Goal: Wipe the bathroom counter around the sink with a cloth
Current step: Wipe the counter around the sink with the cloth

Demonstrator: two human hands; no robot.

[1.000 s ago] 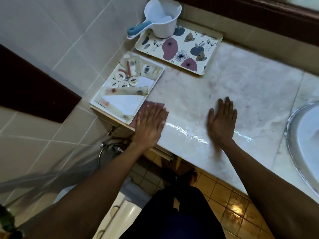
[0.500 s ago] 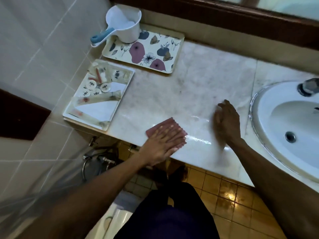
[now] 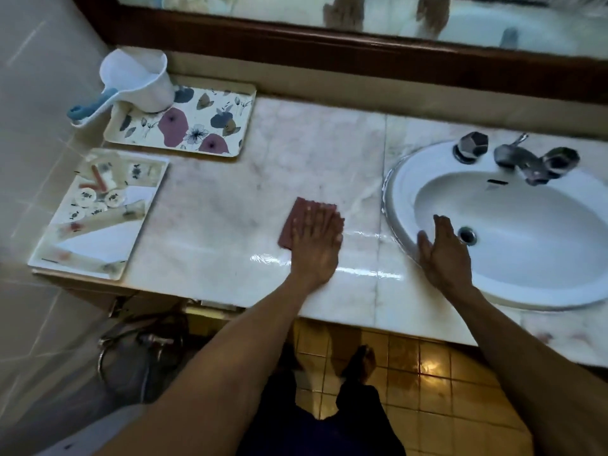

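Note:
A reddish-pink ribbed cloth (image 3: 292, 222) lies flat on the pale marble counter (image 3: 296, 153), a little left of the white oval sink (image 3: 398, 179). My left hand (image 3: 317, 245) presses flat on the cloth with fingers spread, covering most of it. Over the sink's left rim my right hand (image 3: 444, 255) is open and holds nothing. A wet shiny streak runs along the counter's front between the two hands.
A floral tray (image 3: 243, 120) carries a white scoop with a blue handle (image 3: 138, 80) at the back left. A clear tray (image 3: 98, 245) of small toiletries sits at the left edge. A metal faucet (image 3: 523, 162) stands behind the basin, with a wood-framed mirror (image 3: 329, 51) above.
My left hand has slid the cloth rightward along the counter from beside the clear tray toward the sink. My right hand moved right onto the sink rim. The view has panned right.

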